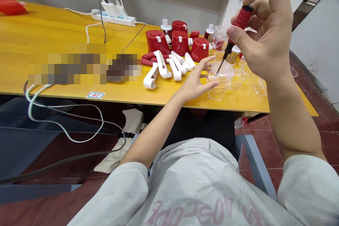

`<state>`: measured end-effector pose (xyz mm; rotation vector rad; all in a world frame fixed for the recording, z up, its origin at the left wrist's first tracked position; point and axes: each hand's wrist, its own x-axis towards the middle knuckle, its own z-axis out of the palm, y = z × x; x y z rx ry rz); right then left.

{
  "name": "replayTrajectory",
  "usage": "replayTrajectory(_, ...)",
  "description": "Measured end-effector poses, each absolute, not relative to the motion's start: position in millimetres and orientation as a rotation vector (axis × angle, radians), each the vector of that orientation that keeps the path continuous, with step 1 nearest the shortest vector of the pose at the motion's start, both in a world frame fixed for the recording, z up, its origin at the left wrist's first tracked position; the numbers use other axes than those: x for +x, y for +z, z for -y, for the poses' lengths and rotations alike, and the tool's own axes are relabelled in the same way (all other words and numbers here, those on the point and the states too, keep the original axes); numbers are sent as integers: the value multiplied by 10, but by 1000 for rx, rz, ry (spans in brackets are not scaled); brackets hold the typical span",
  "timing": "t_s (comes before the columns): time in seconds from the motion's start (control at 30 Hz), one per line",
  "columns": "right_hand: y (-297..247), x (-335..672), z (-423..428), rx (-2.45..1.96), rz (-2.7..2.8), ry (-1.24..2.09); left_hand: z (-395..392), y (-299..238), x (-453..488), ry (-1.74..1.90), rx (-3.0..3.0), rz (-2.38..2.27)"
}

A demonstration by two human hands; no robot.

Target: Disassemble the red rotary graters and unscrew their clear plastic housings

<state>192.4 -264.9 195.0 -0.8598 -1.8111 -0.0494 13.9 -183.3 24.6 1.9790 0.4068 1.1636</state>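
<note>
In my right hand (pixel 265 31) is a screwdriver (pixel 241 21) with a red and black handle, tilted so its dark shaft points down to the left. The tip meets a clear plastic housing (pixel 224 72) near the table's front edge. My left hand (pixel 197 81) has its thumb and fingers around the housing's left side, steadying it. White plastic handles (pixel 173 69) lie in a loose pile left of that hand, with red handle pieces (pixel 148 59) among them. Behind them stand several red cup-shaped parts (pixel 180 42).
More clear plastic parts (pixel 261 86) lie to the right, and perforated metal drums (pixel 233 56) stand behind the housing. A white power strip (pixel 113 18) with cables sits at the back left. Two areas (pixel 76 67) on the left are blurred out. A cable (pixel 76 141) hangs off the front edge.
</note>
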Motion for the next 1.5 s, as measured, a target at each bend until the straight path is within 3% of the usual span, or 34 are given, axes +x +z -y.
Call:
replayTrajectory(0.23, 1978, 2025, 2651, -673, 1814, 229, 1821, 223, 128, 1159, 2022, -428)
replayTrajectory(0.4, 1898, 2299, 2521, -533, 1656, 94, 1815, 211, 103, 1159, 2060, -407)
replayTrajectory(0.6, 1771, 2628, 2550, -667, 1575, 78, 1799, 204, 69, 1177, 2094, -398)
replayTrajectory(0.97, 1613, 2350, 2577, -714, 1530, -162, 1989, 371, 73, 1256, 2180, -674)
replayTrajectory(1.23, 1646, 2290, 2629, -712, 1669, -215, 1712, 794, -67, 985, 2423, -329)
replayTrajectory(1.5, 1591, 2278, 2637, -825, 1699, -200, 1865, 835, 95, 1111, 2510, -734)
